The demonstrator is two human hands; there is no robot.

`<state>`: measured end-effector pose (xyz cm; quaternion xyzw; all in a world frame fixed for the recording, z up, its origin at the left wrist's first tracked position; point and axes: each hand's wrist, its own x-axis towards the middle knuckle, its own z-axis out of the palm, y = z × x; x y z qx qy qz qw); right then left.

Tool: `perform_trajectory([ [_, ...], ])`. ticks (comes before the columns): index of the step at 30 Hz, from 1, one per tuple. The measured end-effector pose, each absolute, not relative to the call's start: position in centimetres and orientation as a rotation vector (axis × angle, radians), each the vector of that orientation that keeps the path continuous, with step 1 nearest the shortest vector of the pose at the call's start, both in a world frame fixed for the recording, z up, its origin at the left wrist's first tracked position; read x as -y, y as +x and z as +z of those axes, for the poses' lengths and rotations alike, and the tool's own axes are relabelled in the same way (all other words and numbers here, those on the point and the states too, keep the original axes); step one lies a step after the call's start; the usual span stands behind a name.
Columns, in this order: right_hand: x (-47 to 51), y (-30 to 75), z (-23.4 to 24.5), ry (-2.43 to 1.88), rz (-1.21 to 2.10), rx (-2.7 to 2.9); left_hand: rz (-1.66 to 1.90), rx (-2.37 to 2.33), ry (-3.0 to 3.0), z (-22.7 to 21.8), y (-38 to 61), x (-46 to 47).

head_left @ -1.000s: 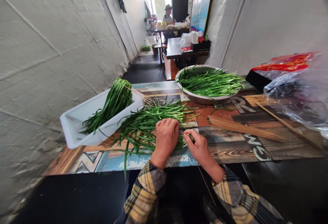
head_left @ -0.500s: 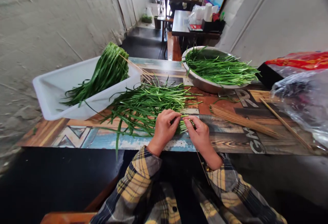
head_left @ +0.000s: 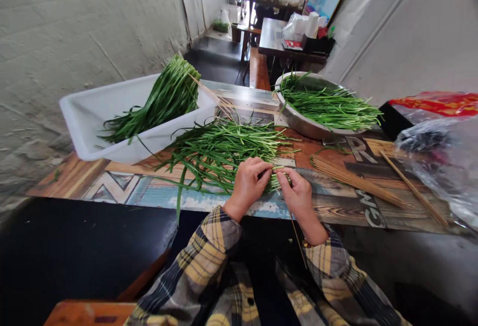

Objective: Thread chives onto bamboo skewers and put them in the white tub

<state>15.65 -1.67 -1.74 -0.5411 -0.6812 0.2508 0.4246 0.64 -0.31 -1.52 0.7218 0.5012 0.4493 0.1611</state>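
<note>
My left hand [head_left: 251, 182] is closed on the pale end of a garlic chive [head_left: 278, 168] at the front of a loose pile of garlic chives [head_left: 224, 149]. Close on its right, my right hand [head_left: 298, 194] is pinched round a bamboo skewer [head_left: 296, 234], whose thin shaft runs down below the table edge. Several pale chive ends sit side by side between the hands. Fingers hide the skewer's tip and the exact contact there.
A white plastic tub [head_left: 84, 137] at left holds skewered chives [head_left: 170, 94]. A metal bowl [head_left: 289, 112] of loose chives stands back right. Bamboo skewers [head_left: 354, 179] and a thicker stick [head_left: 411, 186] lie on the right, beside clear plastic bags [head_left: 436, 142]. A wall borders the left.
The whole view has shifted and tilted slightly. Both hands stay pinched together at the chive ends, with only small finger movement.
</note>
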Motion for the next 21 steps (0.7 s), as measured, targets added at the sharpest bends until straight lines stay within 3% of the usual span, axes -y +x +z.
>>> perform_trajectory([
  [21, 1.45, 15.73, -2.38, -1.293, 0.715, 1.712, 1.290, -1.444, 2.062, -1.61, 0.43, 0.32],
])
